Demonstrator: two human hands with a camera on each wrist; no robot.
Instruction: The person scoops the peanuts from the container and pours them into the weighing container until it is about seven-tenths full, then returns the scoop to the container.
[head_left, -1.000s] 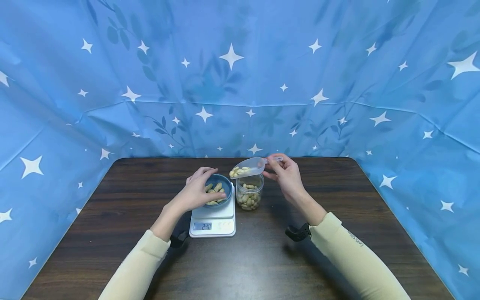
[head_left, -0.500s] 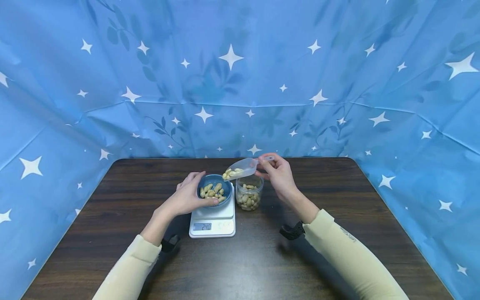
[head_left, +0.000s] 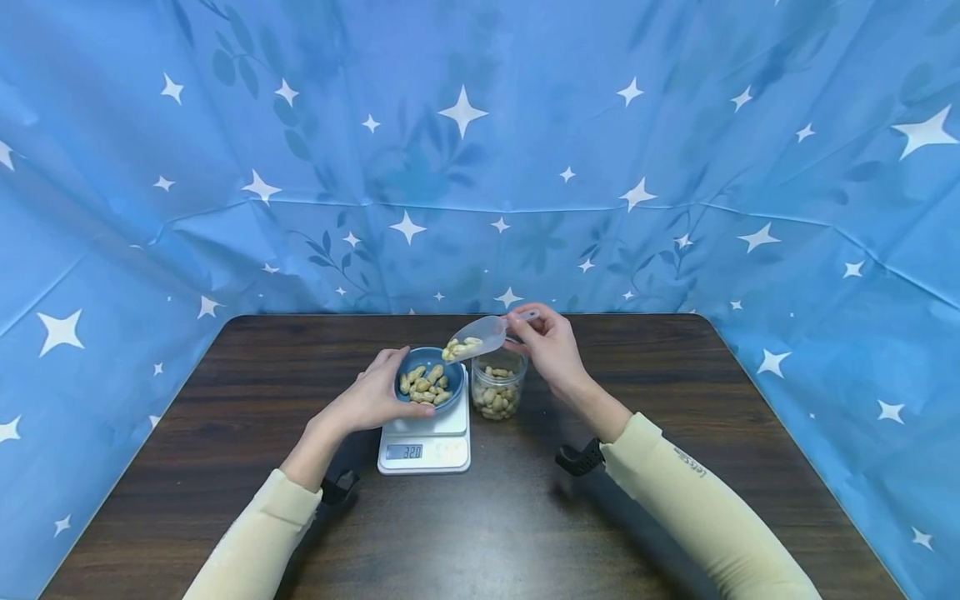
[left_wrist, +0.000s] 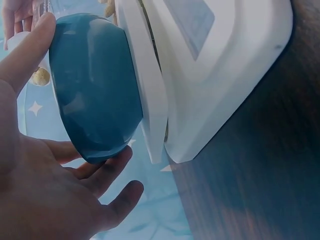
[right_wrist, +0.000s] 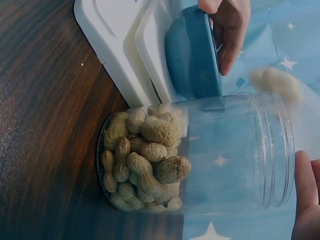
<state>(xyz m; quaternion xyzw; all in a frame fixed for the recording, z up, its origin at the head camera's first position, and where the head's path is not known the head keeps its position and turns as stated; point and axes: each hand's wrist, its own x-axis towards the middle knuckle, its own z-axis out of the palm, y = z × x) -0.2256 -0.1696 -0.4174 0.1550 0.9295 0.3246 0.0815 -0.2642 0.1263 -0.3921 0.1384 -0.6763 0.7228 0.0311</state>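
Note:
My left hand [head_left: 378, 398] holds a blue bowl [head_left: 422, 356], thumb at the near rim and fingers round the far left side. The bowl, with peanuts [head_left: 426, 387] in it, stands on a white kitchen scale [head_left: 442, 454]. My right hand [head_left: 551, 346] grips the handle of a translucent scoop [head_left: 491, 332]. Tilted down to the left, the scoop carries several peanuts, its tip over the bowl's right edge. Below it stands a clear jar [right_wrist: 220, 150], open at the top and partly filled with unshelled peanuts [right_wrist: 145, 165]. Fingers of the right hand are close to the jar's rim.
The dark wooden table [head_left: 495, 533] reaches back to a blue curtain [head_left: 465, 167] with white stars. The jar stands close to the scale's right side. Black straps [head_left: 579, 458] hang at the wrists.
The scoop has moved left and tilted down toward the bowl. My left hand has shifted left and closed round the bowl. The scale's display has changed from about 240 to 320.

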